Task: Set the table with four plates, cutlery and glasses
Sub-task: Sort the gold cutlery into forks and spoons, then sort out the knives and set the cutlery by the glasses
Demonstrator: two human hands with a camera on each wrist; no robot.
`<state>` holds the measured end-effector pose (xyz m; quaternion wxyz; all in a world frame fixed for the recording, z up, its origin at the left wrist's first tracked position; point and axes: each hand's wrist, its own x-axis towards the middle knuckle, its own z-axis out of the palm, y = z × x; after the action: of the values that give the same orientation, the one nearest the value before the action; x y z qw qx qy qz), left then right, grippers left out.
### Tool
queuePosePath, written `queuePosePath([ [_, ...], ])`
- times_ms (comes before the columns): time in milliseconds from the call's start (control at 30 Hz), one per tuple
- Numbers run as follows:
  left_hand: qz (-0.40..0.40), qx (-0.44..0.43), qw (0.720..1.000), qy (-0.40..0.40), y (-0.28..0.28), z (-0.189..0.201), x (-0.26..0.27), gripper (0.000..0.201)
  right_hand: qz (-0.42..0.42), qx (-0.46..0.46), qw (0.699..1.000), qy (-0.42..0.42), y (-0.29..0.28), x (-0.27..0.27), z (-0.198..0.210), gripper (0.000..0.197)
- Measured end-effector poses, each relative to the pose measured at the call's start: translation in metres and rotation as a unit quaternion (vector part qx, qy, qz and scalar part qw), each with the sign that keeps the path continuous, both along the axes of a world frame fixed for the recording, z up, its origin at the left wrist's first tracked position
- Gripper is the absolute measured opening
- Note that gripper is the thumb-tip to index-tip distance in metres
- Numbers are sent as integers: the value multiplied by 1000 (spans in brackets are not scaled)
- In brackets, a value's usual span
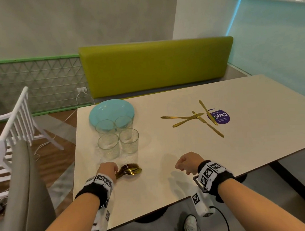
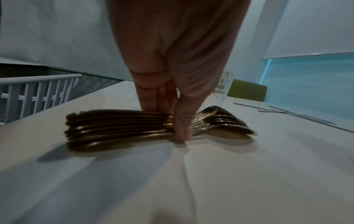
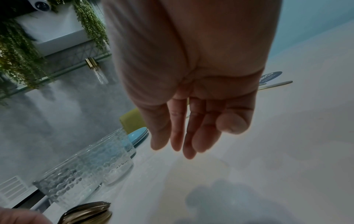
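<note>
My left hand (image 2: 172, 75) pinched the stacked bundle of gold metal spoons and forks (image 2: 153, 128) lying on the near edge of the white table (image 1: 169, 150), just before the four clear textured glasses (image 1: 117, 136). My right hand (image 3: 191, 106) hovered loosely curled, holding nothing. Four gold knives (image 1: 194, 118) lay scattered beyond; the light blue plates (image 1: 111, 109) stood stacked behind the glasses.

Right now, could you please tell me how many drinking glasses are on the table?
4, clustered just in front of the blue plates: back left, back right, front left, front right. None seems hidden.
</note>
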<state>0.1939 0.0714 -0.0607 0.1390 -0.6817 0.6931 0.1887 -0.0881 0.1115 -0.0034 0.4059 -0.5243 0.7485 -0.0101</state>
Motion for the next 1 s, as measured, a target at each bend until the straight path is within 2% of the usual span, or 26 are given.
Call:
queuePosePath([
  [333,19,1,1000,3,2,-1,-4,31,-6,0,1000,3,-9,-5,-4,27],
  [500,6,-50,998,37,0,10,-23,40,5,-5,1000,11,-20,-7,-2,22],
  [733,-37,-125,979,156,-21,51,-96,37,11,-19,1000,19,-45,-27,9,28],
  [900,-47,-106,971,211,-61,70,-160,33,5,-34,999,37,-73,-63,17,28],
  [1000,-35,-78,972,217,-91,73,-193,31,-6,-30,999,38,-92,-94,17,28],
])
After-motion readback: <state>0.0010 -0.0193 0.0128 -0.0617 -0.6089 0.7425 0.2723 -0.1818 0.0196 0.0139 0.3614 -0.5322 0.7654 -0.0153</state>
